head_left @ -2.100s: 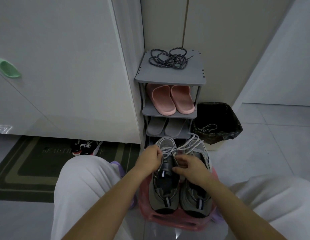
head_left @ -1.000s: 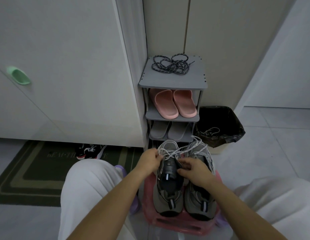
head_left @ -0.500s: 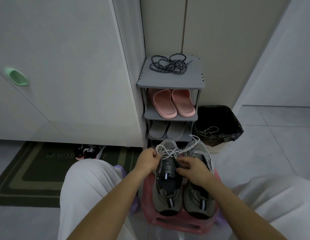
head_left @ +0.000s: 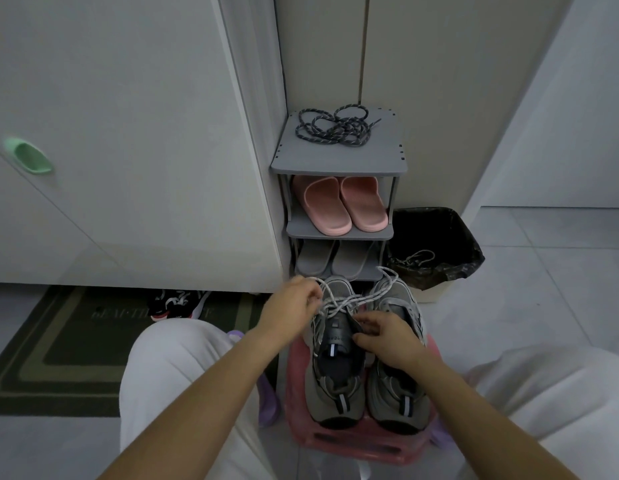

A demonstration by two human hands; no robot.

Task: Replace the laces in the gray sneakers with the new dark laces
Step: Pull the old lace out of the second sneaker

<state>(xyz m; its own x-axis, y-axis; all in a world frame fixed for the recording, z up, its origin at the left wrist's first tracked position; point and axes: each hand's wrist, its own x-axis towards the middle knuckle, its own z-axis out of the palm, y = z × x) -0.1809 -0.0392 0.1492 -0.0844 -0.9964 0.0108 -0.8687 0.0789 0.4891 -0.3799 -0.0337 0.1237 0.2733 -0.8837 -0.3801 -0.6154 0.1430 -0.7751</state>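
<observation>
Dark laces [head_left: 335, 125] coiled atop the far shoe rack [head_left: 339, 161], bin [head_left: 436, 247] right, your left hand [head_left: 294, 308] pinching the pale lace [head_left: 349, 299], your right hand [head_left: 387, 337] gripping the gray sneakers [head_left: 335, 382] on the red stool [head_left: 363, 441].

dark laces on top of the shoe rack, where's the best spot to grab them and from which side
Probably pinch the dense tangle in the middle of the dark laces, coming straight down from above. They lie loose and flat on the gray shoe rack, with its top open overhead and walls close behind. Gripping the knotted centre should lift the whole bundle, while an outer loop or a stray end would likely just trail.
</observation>
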